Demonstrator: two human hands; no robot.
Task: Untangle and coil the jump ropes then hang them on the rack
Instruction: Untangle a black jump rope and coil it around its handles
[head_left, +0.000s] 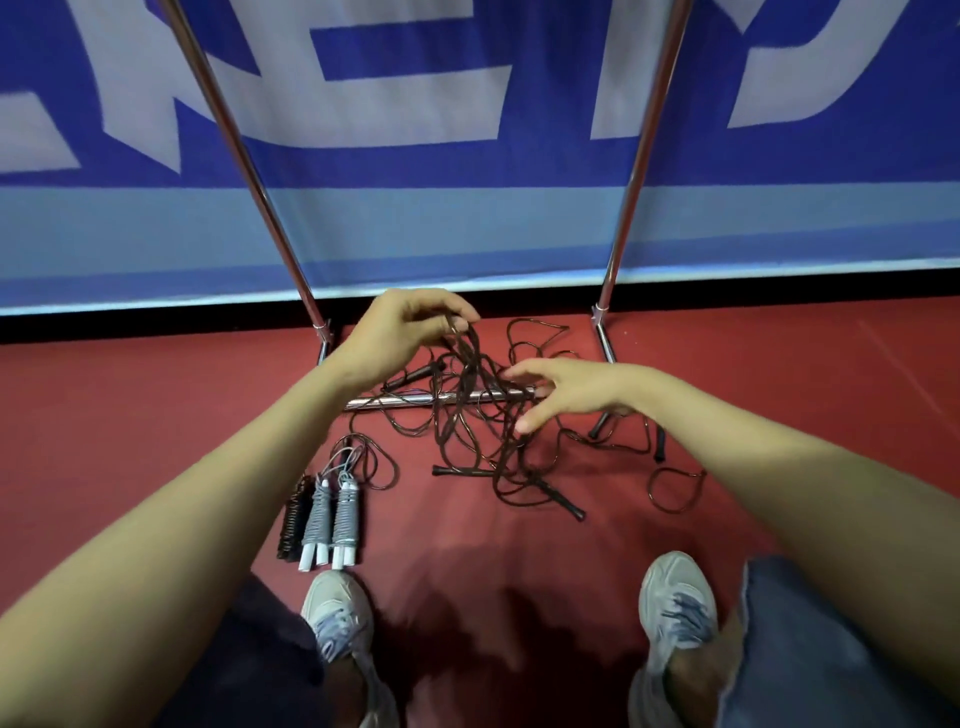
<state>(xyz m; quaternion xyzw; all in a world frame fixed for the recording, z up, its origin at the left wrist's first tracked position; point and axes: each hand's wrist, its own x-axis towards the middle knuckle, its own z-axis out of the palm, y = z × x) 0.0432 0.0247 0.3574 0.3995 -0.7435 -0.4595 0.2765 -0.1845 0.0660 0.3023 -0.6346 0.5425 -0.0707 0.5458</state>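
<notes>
A tangle of dark jump ropes (483, 441) lies on the red floor over the rack's low crossbar (400, 400). My left hand (400, 332) pinches several strands and lifts them above the heap. My right hand (561, 389) hovers over the right side of the tangle with fingers spread, holding nothing. Black handles (561, 501) stick out of the heap. Three coiled ropes (322, 519), one black and two grey with white handles, lie side by side at the lower left.
The chrome rack's two uprights (244, 150) rise at left and right (644, 150) in front of a blue and white banner (467, 223). My two grey shoes (337, 613) stand on the red floor near the bottom, the right shoe (675, 608) beside denim.
</notes>
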